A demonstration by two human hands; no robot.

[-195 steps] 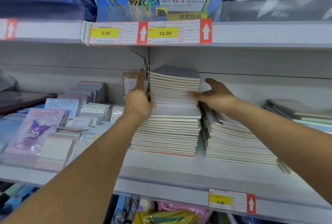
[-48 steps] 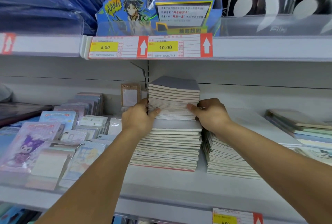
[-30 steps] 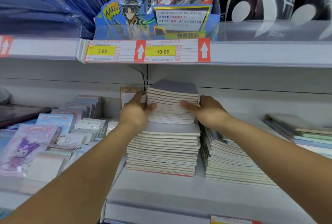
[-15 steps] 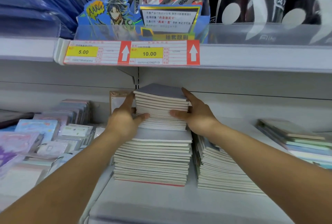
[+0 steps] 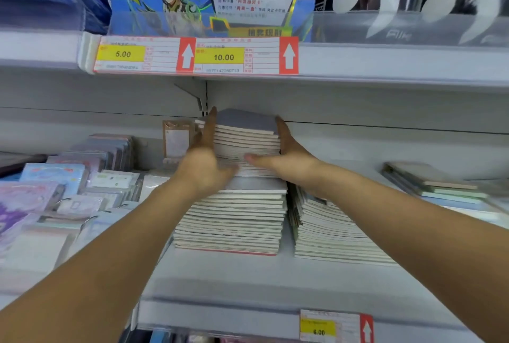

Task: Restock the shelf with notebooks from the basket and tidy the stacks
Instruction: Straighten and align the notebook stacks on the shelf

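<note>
Two bare arms reach forward to a grey shelf (image 5: 220, 282) in a shop. On it, straight ahead, stands a tall stack (image 5: 234, 218) of notebooks with pale page edges. A smaller upper batch (image 5: 245, 139) with a grey cover sits on top of it, set back a little. Just beside, to the right, lies a lower stack (image 5: 327, 235), leaning slightly. The left hand (image 5: 203, 166) is flat against the upper batch's left side, fingers straight, thumb across the front edge. The right hand (image 5: 289, 158) presses the right side the same way, fingers straight, thumb at the front. Small packaged stationery (image 5: 77, 191) fills the shelf to the left. Price tags (image 5: 195, 56) reading 5.00 and 10.00 hang on the shelf above.
</note>
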